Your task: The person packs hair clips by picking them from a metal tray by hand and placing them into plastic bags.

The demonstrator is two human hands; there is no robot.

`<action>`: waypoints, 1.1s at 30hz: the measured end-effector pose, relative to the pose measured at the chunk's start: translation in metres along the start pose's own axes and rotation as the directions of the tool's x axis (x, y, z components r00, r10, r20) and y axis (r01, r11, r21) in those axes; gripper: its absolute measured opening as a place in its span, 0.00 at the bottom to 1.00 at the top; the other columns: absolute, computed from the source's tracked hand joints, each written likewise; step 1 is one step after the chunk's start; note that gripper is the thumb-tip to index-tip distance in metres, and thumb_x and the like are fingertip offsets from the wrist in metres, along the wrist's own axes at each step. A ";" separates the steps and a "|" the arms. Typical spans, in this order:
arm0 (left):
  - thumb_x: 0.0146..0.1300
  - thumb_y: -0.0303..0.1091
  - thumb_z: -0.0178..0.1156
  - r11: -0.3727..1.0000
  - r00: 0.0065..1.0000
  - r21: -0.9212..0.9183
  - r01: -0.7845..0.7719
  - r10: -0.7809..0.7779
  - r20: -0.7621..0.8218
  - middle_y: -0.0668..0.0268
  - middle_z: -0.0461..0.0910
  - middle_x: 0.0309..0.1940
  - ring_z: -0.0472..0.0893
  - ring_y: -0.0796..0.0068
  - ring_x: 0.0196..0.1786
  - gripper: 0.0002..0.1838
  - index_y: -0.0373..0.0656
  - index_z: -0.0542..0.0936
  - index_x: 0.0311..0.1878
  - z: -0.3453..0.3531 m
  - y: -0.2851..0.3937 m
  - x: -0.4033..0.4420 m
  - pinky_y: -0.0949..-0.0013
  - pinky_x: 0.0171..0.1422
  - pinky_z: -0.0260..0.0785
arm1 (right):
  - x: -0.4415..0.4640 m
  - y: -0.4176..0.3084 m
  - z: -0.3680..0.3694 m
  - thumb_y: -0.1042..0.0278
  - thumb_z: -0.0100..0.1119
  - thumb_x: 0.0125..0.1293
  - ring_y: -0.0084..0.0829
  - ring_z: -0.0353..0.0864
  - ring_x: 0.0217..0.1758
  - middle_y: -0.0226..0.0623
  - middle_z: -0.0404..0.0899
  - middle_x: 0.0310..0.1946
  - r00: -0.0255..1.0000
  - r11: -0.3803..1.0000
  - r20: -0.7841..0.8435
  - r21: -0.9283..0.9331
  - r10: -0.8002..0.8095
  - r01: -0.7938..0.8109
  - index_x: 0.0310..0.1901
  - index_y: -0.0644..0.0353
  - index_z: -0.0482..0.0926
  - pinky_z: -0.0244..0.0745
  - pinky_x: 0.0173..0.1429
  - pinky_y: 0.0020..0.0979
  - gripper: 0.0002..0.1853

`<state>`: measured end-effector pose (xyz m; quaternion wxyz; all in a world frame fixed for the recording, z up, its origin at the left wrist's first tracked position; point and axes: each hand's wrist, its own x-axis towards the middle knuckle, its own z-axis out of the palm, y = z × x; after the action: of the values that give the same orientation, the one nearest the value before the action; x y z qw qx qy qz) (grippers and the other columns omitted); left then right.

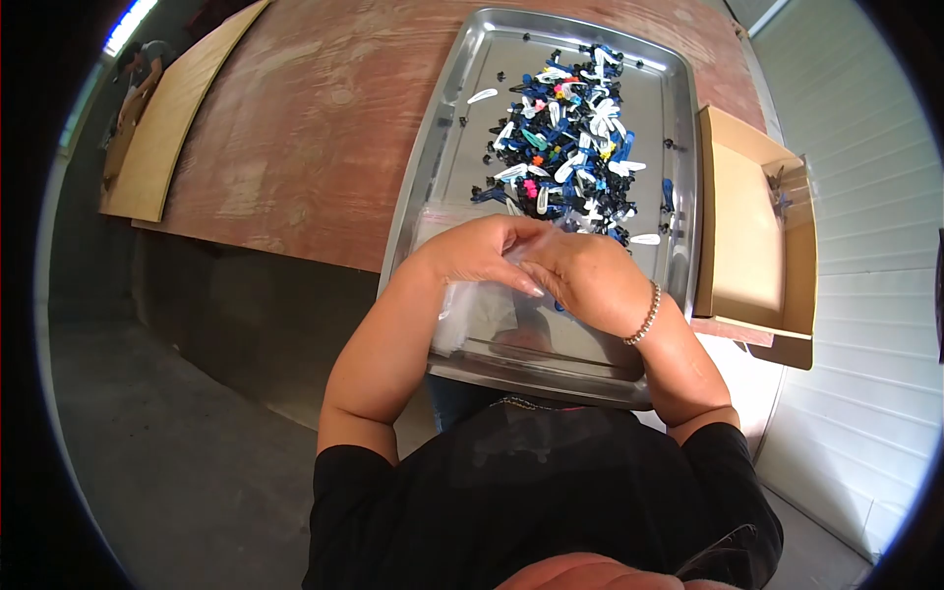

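A pile of small hair clips in black, blue and white, with a few bright colours, lies in a large metal tray. Over the tray's near half, my left hand and my right hand meet. Between them is a clear plastic bag, gripped by the curled fingers of both. Whether a clip is inside the bag or under my right fingers is hidden. Beneath my left wrist rests a stack of clear plastic bags on the tray's bottom.
An open cardboard box stands right of the tray, with a few dark pieces inside. The tray sits on a reddish wooden table. A wooden board is at the left, with another person beyond it. A white wall borders the right.
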<state>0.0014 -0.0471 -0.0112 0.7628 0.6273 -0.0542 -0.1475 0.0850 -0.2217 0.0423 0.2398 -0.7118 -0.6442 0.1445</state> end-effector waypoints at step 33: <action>0.54 0.26 0.65 0.989 0.914 -0.074 0.129 -0.148 -0.379 0.64 0.79 0.39 0.79 0.77 0.42 0.19 0.36 0.75 0.50 0.001 -0.001 0.003 0.73 0.47 0.72 | -0.008 0.126 0.001 0.74 0.66 0.48 0.33 0.80 0.37 0.42 0.80 0.37 0.807 0.850 -0.267 0.136 0.526 -0.509 0.50 0.62 0.76 0.75 0.45 0.30 0.24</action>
<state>0.0042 -0.0487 -0.0120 0.7609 0.6280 0.1438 -0.0769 0.1901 -0.2366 -0.0263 0.3050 -0.8664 -0.3783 0.1153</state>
